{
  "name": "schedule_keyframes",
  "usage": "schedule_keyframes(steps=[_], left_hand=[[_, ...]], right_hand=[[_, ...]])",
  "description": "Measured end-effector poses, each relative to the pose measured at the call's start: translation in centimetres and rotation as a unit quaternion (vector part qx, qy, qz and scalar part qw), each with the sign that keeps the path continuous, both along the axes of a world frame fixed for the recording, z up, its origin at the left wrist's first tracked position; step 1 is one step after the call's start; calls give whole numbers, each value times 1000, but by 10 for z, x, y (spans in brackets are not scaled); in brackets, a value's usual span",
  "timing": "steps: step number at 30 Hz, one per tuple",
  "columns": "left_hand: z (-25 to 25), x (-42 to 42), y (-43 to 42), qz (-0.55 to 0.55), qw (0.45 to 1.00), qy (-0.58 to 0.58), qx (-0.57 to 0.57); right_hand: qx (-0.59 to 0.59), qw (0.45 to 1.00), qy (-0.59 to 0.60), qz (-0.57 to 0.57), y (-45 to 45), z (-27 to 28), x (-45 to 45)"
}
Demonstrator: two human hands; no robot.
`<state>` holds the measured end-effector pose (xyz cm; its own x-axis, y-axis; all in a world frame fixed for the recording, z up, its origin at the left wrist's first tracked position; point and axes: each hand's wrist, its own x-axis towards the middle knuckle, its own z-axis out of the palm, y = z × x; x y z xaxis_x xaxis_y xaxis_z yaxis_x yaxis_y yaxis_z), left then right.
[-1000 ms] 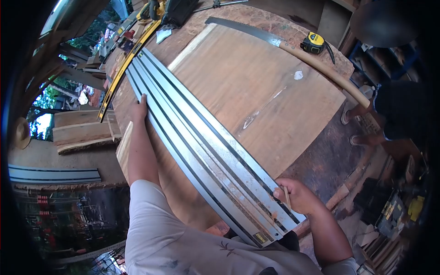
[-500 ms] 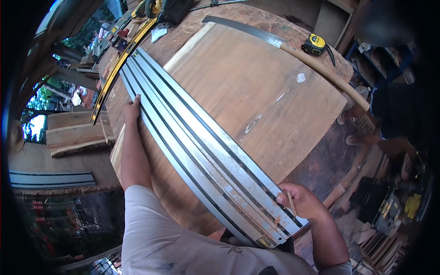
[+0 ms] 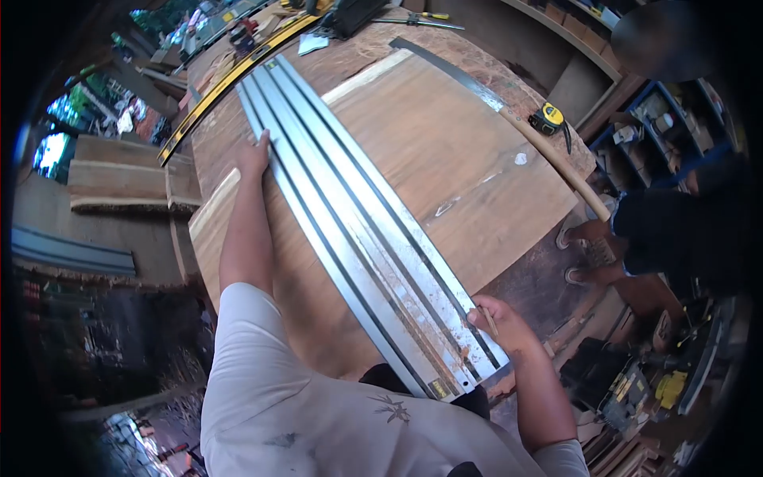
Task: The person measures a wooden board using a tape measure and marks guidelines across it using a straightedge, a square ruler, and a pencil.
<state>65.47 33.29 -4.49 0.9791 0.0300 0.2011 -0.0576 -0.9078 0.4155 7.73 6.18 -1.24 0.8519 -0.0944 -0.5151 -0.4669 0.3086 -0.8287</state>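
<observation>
- At the far left, a second guide rail lies apart from the worktable.
- A yellow spirit level sits slantwise just beyond the main rail's far end.
- The person's left hand grips that rail's left edge towards the far end; any fingertips underneath are hidden.
- The metal track-saw guide rail lies lengthwise over the broad wooden slab, its near end by the person's body. The step in hand looks like handling or placing this rail; any shift would call for both hands moving together, so that it does not skew.
- The right hand has its fingers closed on the rail's right edge near the close end, a pencil held between them.
- Along the slab's far side lies a handsaw, with a tape measure just beside its long wooden handle.
</observation>
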Motion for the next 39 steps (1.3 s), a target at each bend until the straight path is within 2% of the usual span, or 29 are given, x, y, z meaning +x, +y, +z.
schedule_keyframes(steps=[2, 4, 6, 8, 10, 12, 14, 15, 17, 20, 21, 23, 25, 26, 28, 29, 31, 37, 39], left_hand=[[7, -37, 5, -58, 992, 35, -110], [28, -105, 6, -118, 976, 19, -183], [35, -208, 39, -171, 969, 106, -141], [32, -298, 70, -198, 966, 117, -121], [26, -395, 96, -179, 979, 80, -52], [23, -494, 110, -136, 989, 40, 31], [14, -587, 111, -40, 996, 0, 86], [3, -628, 111, -28, 996, -4, 85], [-35, -695, 115, 101, 994, 36, -33], [-94, -777, 128, 146, 968, 201, -35], [-107, -799, 134, 139, 958, 251, -16], [-131, -843, 145, 179, 926, 327, -56], [-173, -884, 168, 209, 893, 382, -118], [-180, -900, 171, 212, 893, 377, -122], [-185, -916, 175, 163, 884, 433, -65], [-189, -917, 179, 162, 885, 431, -67], [-193, -922, 182, 149, 887, 409, -154], [-195, -914, 195, 149, 909, 325, -215], [-204, -921, 205, 151, 906, 321, -232]], right_hand=[[-24, 999, 6, 35, 0, 8, 0], [15, 1000, -16, 5, -1, -7, -2], [-26, 998, -35, 46, -6, -10, -2], [-68, 993, -58, 73, -9, -20, 0], [-6, 996, -63, 61, -9, -30, -3], [-49, 992, -86, 79, -11, -31, -1], [-90, 987, -104, 88, -14, -42, 3], [-91, 985, -110, 99, -17, -42, 4], [-29, 988, -97, 117, -18, -40, 6], [25, 987, -94, 130, -20, -58, 15], [22, 985, -98, 139, -21, -65, 17], [44, 984, -107, 132, -22, -79, 25], [41, 985, -93, 140, -24, -84, 32], [36, 986, -87, 141, -23, -82, 31], [8, 987, -84, 135, -24, -79, 35], [-15, 988, -74, 136, -24, -79, 37], [-22, 989, -58, 137, -22, -71, 32], [-63, 993, -47, 92, -5, -40, 13], [-148, 986, -46, 62, -9, -52, 21]])
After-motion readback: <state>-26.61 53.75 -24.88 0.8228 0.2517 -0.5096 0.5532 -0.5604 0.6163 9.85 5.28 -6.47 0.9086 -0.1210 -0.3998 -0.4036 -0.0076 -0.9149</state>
